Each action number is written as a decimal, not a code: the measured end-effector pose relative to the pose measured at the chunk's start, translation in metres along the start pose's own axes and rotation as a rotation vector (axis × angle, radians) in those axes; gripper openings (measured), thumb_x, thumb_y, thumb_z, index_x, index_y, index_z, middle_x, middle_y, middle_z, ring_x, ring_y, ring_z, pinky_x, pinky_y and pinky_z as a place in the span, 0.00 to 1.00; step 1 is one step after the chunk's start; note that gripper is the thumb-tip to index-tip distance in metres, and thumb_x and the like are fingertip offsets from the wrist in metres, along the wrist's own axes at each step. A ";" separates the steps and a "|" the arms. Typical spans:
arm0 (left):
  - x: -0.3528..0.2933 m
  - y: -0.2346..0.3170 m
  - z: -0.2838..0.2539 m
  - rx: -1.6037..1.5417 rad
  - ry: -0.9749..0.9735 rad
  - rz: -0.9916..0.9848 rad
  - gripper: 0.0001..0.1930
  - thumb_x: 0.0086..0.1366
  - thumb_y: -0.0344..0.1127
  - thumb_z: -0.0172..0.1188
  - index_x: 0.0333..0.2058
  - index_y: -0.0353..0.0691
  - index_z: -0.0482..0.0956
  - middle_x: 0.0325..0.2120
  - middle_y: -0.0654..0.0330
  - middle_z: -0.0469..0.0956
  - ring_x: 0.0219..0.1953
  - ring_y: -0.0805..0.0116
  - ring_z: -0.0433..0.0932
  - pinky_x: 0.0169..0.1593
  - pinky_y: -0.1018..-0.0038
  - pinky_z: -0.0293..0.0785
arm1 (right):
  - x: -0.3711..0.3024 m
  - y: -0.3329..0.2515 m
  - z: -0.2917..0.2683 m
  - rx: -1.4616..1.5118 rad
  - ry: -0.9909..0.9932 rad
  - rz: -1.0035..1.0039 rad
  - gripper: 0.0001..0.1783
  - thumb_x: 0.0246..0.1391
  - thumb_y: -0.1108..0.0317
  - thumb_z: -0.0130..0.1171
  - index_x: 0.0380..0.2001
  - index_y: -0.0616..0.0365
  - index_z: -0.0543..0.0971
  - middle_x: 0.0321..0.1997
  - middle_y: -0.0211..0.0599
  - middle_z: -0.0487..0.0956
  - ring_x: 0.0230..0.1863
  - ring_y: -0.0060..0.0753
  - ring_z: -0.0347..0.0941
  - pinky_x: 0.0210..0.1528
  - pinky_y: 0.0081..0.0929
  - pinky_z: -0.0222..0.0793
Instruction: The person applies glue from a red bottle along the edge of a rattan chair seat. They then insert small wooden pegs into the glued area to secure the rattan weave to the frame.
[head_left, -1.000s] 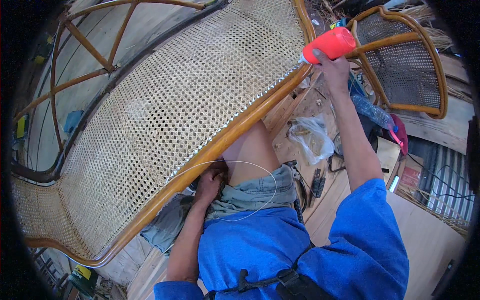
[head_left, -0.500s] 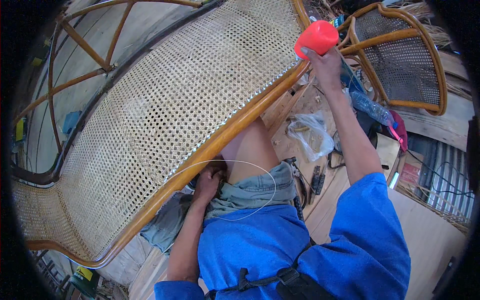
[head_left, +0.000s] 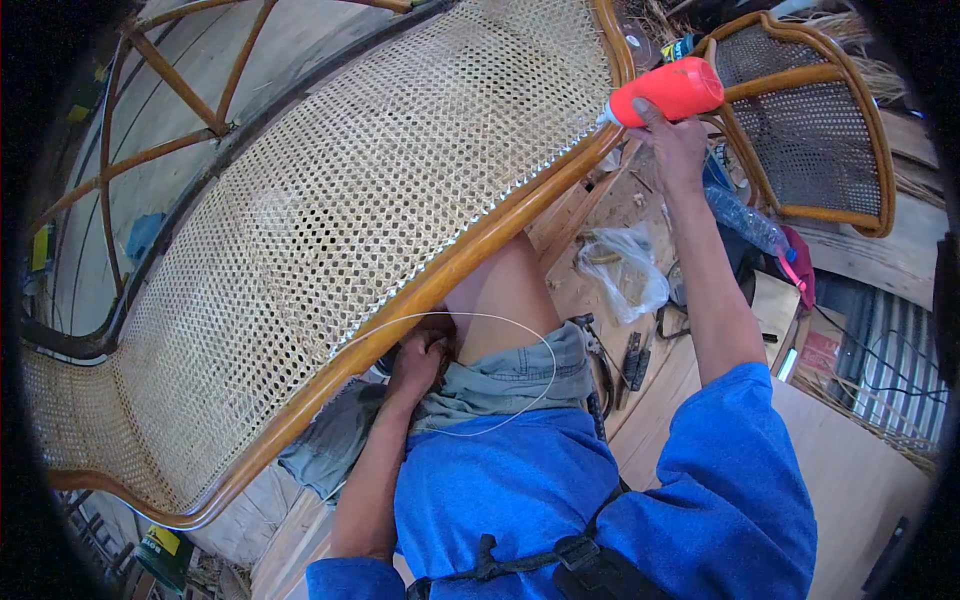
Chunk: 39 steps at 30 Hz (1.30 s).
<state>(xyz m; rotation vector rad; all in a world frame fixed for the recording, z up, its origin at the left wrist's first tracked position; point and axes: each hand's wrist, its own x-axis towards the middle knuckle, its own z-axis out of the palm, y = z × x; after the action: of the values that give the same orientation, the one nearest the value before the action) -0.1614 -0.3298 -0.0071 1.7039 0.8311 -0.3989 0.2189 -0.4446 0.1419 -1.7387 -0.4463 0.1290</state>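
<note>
In my right hand (head_left: 678, 150) is a red squeeze bottle (head_left: 672, 90), tilted nearly sideways. Its white nozzle meets the seam between a woven cane panel (head_left: 350, 180) and the brown rattan frame (head_left: 470, 258), at the upper right. A white glue-like line (head_left: 514, 190) runs along that seam toward the lower left. My left hand (head_left: 415, 362) is low by my thigh, just under the frame, with its fingers curled; what they hold, if anything, is hidden. A thin pale strand (head_left: 552, 362) loops from the frame across my lap.
A smaller cane-backed rattan piece (head_left: 805, 130) stands at the upper right. Below it lie a clear plastic bottle (head_left: 745, 215) and a crumpled plastic bag (head_left: 628, 275). Dark tools (head_left: 634, 360) lie beside my leg. A dark green can (head_left: 163, 556) is at the lower left.
My right hand has shifted slightly right and down, turning the red bottle from upended to nearly sideways, so its nozzle now shows at the seam. My left hand has hardly moved.
</note>
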 end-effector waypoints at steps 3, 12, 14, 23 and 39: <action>-0.001 -0.002 0.002 -0.011 0.043 0.044 0.16 0.59 0.38 0.49 0.42 0.35 0.75 0.41 0.47 0.75 0.47 0.53 0.72 0.51 0.66 0.66 | -0.003 0.000 0.000 -0.015 -0.044 0.018 0.19 0.46 0.68 0.63 0.41 0.62 0.72 0.40 0.38 0.76 0.38 0.31 0.76 0.38 0.30 0.76; -0.008 0.019 -0.007 -0.003 -0.011 -0.037 0.18 0.58 0.39 0.48 0.43 0.33 0.74 0.42 0.43 0.74 0.47 0.49 0.71 0.51 0.64 0.65 | -0.014 -0.002 0.010 -0.077 -0.099 0.094 0.20 0.46 0.67 0.64 0.42 0.61 0.72 0.40 0.37 0.76 0.40 0.32 0.75 0.39 0.29 0.75; -0.009 0.020 -0.009 -0.008 -0.030 -0.046 0.19 0.58 0.39 0.48 0.43 0.31 0.73 0.42 0.41 0.73 0.48 0.47 0.70 0.52 0.62 0.64 | -0.014 0.000 0.011 -0.084 -0.106 0.080 0.20 0.46 0.67 0.64 0.42 0.61 0.72 0.40 0.37 0.76 0.39 0.31 0.75 0.39 0.29 0.75; -0.006 0.010 -0.004 -0.036 0.014 0.018 0.16 0.59 0.38 0.49 0.42 0.35 0.75 0.41 0.47 0.75 0.47 0.53 0.72 0.51 0.67 0.66 | -0.018 0.003 0.015 -0.080 -0.134 0.074 0.18 0.46 0.67 0.64 0.40 0.61 0.73 0.39 0.36 0.77 0.37 0.29 0.76 0.37 0.26 0.76; -0.007 0.005 -0.003 -0.027 0.096 0.140 0.16 0.59 0.39 0.49 0.39 0.34 0.76 0.38 0.46 0.75 0.44 0.53 0.73 0.49 0.66 0.66 | -0.021 -0.040 0.031 0.164 -0.218 0.124 0.16 0.47 0.66 0.62 0.39 0.60 0.75 0.37 0.35 0.78 0.37 0.30 0.76 0.39 0.28 0.74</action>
<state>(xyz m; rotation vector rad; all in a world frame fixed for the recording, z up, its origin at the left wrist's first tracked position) -0.1634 -0.3296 0.0016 1.7548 0.7768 -0.2115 0.1806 -0.4179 0.1704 -1.5968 -0.4727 0.4361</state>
